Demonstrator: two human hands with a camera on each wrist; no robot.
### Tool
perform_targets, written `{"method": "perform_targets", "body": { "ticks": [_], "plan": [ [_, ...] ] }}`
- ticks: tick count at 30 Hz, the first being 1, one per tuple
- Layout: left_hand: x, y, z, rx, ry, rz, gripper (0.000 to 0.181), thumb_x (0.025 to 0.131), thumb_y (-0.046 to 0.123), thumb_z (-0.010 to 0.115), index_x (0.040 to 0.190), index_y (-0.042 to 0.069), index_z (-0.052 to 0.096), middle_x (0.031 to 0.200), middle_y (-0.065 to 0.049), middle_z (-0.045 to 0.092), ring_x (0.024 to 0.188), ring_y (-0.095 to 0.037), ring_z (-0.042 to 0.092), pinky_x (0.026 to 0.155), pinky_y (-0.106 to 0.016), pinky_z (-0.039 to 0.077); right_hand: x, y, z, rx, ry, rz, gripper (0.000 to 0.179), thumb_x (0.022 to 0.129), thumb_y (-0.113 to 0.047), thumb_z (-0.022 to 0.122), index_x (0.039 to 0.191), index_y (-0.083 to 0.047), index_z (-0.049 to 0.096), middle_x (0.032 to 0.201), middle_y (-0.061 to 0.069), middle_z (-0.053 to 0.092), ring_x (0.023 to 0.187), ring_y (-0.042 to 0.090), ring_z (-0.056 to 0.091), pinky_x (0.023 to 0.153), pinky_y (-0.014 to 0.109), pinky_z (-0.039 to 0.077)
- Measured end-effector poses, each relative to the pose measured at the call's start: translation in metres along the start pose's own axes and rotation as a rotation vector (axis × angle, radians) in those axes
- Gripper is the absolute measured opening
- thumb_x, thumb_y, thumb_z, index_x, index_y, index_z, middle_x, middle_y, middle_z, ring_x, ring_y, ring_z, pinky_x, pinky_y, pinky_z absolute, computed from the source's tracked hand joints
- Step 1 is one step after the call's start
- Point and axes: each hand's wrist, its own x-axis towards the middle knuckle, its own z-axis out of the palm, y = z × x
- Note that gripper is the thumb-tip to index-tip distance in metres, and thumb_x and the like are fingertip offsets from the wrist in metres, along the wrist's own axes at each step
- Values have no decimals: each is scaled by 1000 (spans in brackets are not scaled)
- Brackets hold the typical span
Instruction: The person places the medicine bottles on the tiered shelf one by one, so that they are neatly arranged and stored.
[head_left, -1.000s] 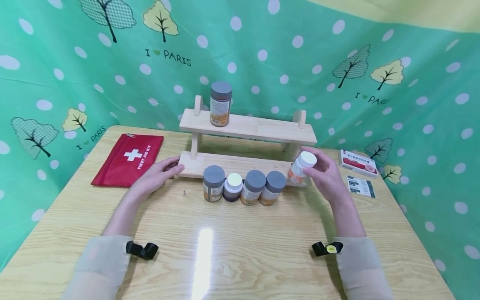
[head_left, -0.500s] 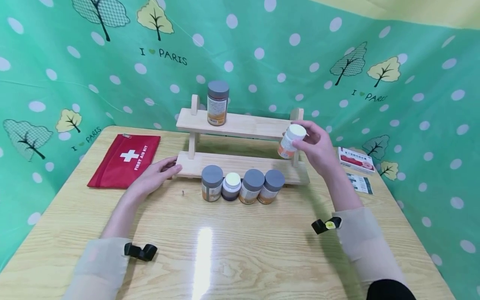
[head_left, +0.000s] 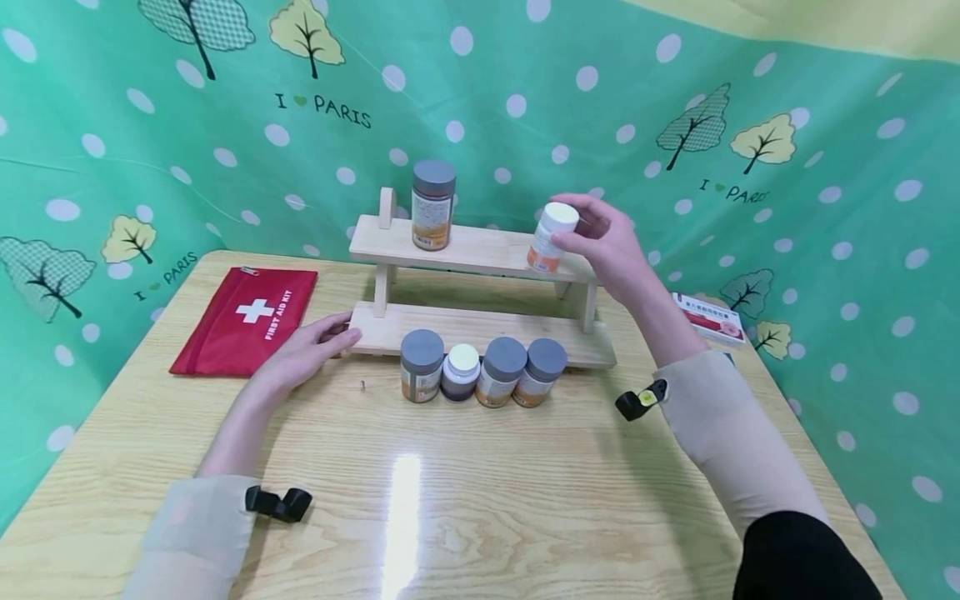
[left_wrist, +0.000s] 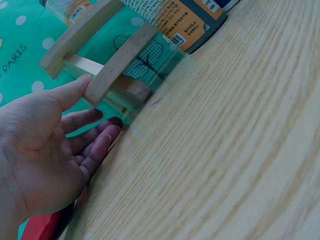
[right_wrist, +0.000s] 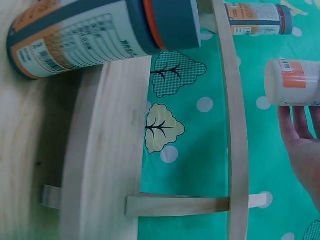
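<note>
My right hand (head_left: 603,246) holds a white pill bottle (head_left: 552,237) with an orange-and-white label. The bottle is slightly tilted over the right part of the wooden rack's upper board (head_left: 487,248); the right wrist view shows a gap between the bottle's base (right_wrist: 275,82) and the board (right_wrist: 239,125). My left hand (head_left: 307,354) is at the left end of the lower board (head_left: 480,321). In the left wrist view its thumb touches the board's end (left_wrist: 117,67), and the other fingers are loosely bent below. A grey-capped jar (head_left: 432,208) stands on the upper board's left part.
Before the rack stand grey-capped jars (head_left: 422,367) and a small white-capped bottle (head_left: 460,372) in a row. A red first aid pouch (head_left: 247,323) lies left, a medicine box (head_left: 708,319) right. A patterned green cloth (head_left: 480,100) hangs behind.
My right hand has raised the white pill bottle from near the lower board's right end, up and leftward to over the upper board. The left hand stays at the rack's left end.
</note>
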Motion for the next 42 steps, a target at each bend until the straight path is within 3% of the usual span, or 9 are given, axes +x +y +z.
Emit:
{"method": "perform_targets", "body": {
  "ticks": [9, 16, 23, 31, 42],
  "plan": [
    [0, -3, -1, -8, 0, -4, 84, 102, 55, 54, 166, 16, 17, 166, -24, 27, 149, -45, 31, 120, -63, 36, 34, -8, 10, -40, -22, -12, 43, 92, -9, 75, 133, -13, 66, 123, 1, 70, 108, 20, 63, 92, 29, 54],
    [1, -1, 0, -5, 0, -2, 84, 102, 55, 54, 166, 16, 18, 167, -24, 27, 150, -45, 30, 120, -63, 35, 54, -18, 17, -84, -44, 39, 45, 90, -14, 78, 134, -15, 65, 126, 1, 69, 112, 21, 63, 96, 32, 52],
    [0, 1, 0, 1, -5, -8, 86, 100, 60, 54, 166, 16, 18, 167, -23, 28, 150, -44, 31, 120, -63, 35, 63, -18, 24, -160, -45, 103, 46, 90, -16, 79, 134, -16, 65, 124, -2, 69, 111, 18, 62, 96, 33, 50],
    [1, 1, 1, -3, -3, 2, 84, 102, 55, 54, 166, 16, 18, 166, -24, 28, 149, -44, 31, 120, -63, 35, 72, -12, 32, -248, -58, 154, 49, 87, -19, 83, 133, -17, 65, 136, 4, 68, 113, 20, 63, 108, 39, 50],
    [1, 1, 1, -9, -2, -8, 84, 102, 55, 55, 166, 16, 18, 167, -24, 27, 150, -44, 31, 120, -63, 35, 75, -13, 37, -289, -116, 158, 50, 87, -14, 82, 134, -11, 63, 132, 5, 66, 117, 20, 64, 104, 37, 55]
  ]
}}
